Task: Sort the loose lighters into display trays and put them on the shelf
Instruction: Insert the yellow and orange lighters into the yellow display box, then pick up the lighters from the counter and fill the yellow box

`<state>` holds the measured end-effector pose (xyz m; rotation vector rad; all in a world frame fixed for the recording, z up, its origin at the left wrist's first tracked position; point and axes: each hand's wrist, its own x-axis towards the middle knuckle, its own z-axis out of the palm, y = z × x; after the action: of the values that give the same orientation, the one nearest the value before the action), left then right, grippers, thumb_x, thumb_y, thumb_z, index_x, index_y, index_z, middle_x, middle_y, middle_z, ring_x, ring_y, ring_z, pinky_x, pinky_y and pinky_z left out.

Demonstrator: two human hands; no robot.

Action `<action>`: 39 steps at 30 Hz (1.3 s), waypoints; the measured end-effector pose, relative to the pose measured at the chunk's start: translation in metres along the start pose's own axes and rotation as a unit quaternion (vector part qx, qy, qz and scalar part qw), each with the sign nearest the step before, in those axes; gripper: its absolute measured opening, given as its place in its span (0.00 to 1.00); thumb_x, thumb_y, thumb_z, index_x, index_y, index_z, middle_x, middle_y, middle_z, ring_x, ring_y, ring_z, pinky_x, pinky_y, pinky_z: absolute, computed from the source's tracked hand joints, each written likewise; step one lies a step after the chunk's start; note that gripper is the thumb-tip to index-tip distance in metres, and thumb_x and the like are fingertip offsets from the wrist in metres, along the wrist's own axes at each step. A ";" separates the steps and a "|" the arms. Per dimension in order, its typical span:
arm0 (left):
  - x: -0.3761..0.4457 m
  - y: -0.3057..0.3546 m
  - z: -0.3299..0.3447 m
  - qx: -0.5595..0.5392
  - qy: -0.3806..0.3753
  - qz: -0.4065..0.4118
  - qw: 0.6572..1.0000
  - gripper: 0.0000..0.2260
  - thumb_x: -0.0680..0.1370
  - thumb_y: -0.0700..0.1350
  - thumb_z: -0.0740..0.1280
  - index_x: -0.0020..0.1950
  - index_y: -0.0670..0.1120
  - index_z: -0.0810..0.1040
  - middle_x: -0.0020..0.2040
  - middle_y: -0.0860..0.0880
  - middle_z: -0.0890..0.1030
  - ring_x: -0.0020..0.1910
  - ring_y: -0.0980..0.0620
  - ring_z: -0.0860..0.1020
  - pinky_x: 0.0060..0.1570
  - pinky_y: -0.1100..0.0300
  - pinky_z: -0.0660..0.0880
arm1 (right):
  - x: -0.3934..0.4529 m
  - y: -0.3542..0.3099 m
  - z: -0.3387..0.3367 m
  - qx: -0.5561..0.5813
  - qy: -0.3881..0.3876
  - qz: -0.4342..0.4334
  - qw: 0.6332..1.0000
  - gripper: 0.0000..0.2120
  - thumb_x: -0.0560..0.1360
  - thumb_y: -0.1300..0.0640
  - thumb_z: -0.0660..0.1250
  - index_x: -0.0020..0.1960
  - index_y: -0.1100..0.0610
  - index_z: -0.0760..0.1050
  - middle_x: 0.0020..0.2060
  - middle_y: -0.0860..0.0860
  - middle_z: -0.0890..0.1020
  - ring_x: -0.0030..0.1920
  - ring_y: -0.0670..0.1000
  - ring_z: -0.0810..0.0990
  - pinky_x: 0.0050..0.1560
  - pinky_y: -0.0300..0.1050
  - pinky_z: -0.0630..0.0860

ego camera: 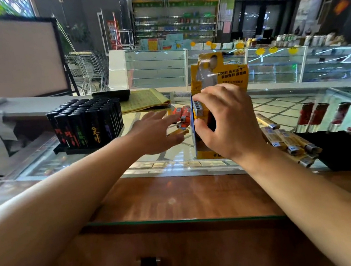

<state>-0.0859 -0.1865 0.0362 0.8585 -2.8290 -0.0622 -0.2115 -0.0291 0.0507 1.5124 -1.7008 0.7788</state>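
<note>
Both hands reach over the glass counter [174, 166] to a yellow display tray and loose lighters.

Nearest, the right hand [229, 123] curls round the upright yellow display tray [218, 75], thumb on its near left edge and fingers over the top; the tray's long axis stands vertical, its printed back card rising behind, and the hand hides most of its body. Left of it the left hand [156, 133] lies spread with fingers straight, reaching toward the orange lighters [183, 115] lying on the glass; whether it touches them is hard to tell. Loose yellow lighters [289, 142] lie in a heap on the right, pointing diagonally. Farther left, a black tray of lighters [86, 124] stands full, all upright. Red lighters [321, 113] stand at the right edge.
</note>
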 end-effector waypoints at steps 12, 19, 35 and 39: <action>0.031 -0.014 0.010 -0.026 -0.097 0.024 0.995 0.30 0.80 0.68 0.51 0.78 0.65 0.41 0.81 0.57 0.43 0.80 0.43 0.42 0.75 0.36 0.48 | 0.000 -0.009 -0.003 -0.015 0.016 -0.020 1.000 0.21 0.73 0.49 0.63 0.62 0.57 0.78 0.59 0.54 0.79 0.63 0.59 0.73 0.65 0.55 0.67; -0.014 -0.023 0.001 -0.026 -0.098 0.062 0.993 0.27 0.84 0.58 0.52 0.81 0.55 0.48 0.81 0.49 0.44 0.80 0.44 0.42 0.78 0.47 0.45 | 0.001 -0.013 -0.008 -0.026 0.024 -0.036 0.999 0.19 0.73 0.51 0.66 0.61 0.58 0.78 0.59 0.56 0.79 0.63 0.59 0.72 0.65 0.55 0.67; -0.124 -0.009 -0.025 -0.056 -0.018 0.156 0.986 0.33 0.76 0.69 0.48 0.78 0.58 0.60 0.79 0.50 0.62 0.78 0.52 0.57 0.76 0.54 0.55 | -0.038 -0.046 -0.025 -0.012 -0.079 -0.058 0.995 0.24 0.77 0.44 0.57 0.66 0.55 0.77 0.64 0.54 0.78 0.70 0.59 0.68 0.71 0.60 0.62; -0.125 -0.010 -0.026 -0.074 0.054 0.108 0.990 0.26 0.80 0.56 0.64 0.77 0.50 0.66 0.74 0.47 0.69 0.72 0.47 0.68 0.70 0.57 0.62 | -0.045 -0.047 -0.026 -0.025 -0.102 -0.049 0.993 0.26 0.77 0.43 0.56 0.68 0.55 0.75 0.67 0.54 0.76 0.72 0.59 0.65 0.74 0.59 0.56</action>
<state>0.0263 -0.1250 0.0400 0.5061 -2.7561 -0.1873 -0.1598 0.0110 0.0264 1.6744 -1.7633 0.5414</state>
